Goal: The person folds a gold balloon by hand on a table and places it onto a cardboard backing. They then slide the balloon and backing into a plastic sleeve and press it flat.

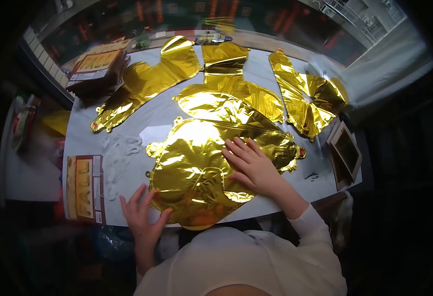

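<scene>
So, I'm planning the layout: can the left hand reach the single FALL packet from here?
Probably yes: the left hand is open, close to the FALL packet, with only bare tabletop seemingly between them.

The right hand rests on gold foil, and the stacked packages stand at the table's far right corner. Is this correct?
Not quite: the head view shows the stacked packages at the far left corner of the table. The right hand does rest on gold foil.

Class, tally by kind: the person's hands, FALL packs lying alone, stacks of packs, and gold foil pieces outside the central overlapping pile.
Left hand and right hand: 2
FALL pack lying alone: 1
Stack of packs: 1
Outer gold foil pieces: 2
Total: 6
</scene>
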Action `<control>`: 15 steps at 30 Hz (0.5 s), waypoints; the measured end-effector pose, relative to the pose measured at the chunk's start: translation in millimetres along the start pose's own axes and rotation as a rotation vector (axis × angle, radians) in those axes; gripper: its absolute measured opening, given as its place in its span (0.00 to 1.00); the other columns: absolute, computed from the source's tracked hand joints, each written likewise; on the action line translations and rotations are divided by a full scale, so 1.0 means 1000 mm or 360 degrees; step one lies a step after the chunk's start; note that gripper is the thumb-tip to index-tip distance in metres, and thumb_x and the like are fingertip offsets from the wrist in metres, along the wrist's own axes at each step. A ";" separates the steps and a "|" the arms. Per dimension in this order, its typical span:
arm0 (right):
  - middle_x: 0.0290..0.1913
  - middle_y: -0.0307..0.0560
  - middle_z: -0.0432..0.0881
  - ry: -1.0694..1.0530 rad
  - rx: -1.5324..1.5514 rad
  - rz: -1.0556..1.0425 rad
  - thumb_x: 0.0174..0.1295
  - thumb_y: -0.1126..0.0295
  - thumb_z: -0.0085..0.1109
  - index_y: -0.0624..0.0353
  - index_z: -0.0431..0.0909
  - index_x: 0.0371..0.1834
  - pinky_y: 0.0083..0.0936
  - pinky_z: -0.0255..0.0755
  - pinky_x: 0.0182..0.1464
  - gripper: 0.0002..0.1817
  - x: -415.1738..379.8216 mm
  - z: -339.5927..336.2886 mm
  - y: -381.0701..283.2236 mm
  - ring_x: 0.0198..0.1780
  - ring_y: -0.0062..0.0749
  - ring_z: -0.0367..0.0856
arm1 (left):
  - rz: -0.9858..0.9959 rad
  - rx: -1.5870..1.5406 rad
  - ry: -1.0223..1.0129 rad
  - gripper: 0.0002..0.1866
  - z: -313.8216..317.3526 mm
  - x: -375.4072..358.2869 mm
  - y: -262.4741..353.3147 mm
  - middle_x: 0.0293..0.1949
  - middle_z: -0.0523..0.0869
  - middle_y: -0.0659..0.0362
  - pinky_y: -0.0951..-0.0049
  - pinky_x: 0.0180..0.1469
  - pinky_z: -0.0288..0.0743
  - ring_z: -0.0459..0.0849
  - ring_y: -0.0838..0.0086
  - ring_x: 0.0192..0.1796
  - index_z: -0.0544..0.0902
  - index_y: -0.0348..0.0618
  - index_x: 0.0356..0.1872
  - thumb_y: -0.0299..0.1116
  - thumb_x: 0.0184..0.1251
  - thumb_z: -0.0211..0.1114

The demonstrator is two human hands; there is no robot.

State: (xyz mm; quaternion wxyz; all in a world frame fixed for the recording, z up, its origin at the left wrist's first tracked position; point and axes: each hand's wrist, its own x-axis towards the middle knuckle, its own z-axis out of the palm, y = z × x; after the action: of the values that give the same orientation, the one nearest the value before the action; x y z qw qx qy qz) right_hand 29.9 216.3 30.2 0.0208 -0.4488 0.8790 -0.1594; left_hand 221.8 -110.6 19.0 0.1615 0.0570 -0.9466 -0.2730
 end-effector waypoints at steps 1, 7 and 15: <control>0.88 0.50 0.59 0.0003 -0.0012 0.0003 0.79 0.49 0.55 0.53 0.63 0.85 0.51 0.43 0.87 0.37 0.000 0.001 0.001 0.88 0.49 0.54 | 0.0008 0.0001 0.0007 0.37 0.001 0.000 -0.001 0.71 0.79 0.53 0.32 0.84 0.46 0.76 0.57 0.75 0.84 0.50 0.67 0.40 0.52 0.85; 0.88 0.50 0.59 0.0017 0.0005 0.0027 0.79 0.50 0.56 0.53 0.63 0.86 0.51 0.43 0.87 0.37 0.000 -0.001 -0.001 0.88 0.50 0.54 | 0.0031 0.0013 0.0018 0.37 0.001 -0.001 -0.002 0.71 0.80 0.53 0.31 0.83 0.46 0.77 0.57 0.74 0.84 0.50 0.68 0.41 0.53 0.85; 0.86 0.53 0.63 0.0116 0.0039 0.0024 0.78 0.51 0.55 0.52 0.67 0.84 0.53 0.46 0.86 0.34 -0.001 -0.010 -0.004 0.87 0.51 0.57 | 0.0031 -0.0030 0.0053 0.35 -0.001 -0.003 -0.004 0.71 0.80 0.53 0.29 0.83 0.45 0.78 0.58 0.73 0.84 0.49 0.66 0.39 0.54 0.84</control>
State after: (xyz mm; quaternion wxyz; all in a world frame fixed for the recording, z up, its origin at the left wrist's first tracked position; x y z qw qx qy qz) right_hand 31.6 217.7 40.4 -0.0046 -0.4359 0.8805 -0.1863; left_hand 224.8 -113.3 16.8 0.1805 0.0509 -0.9417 -0.2792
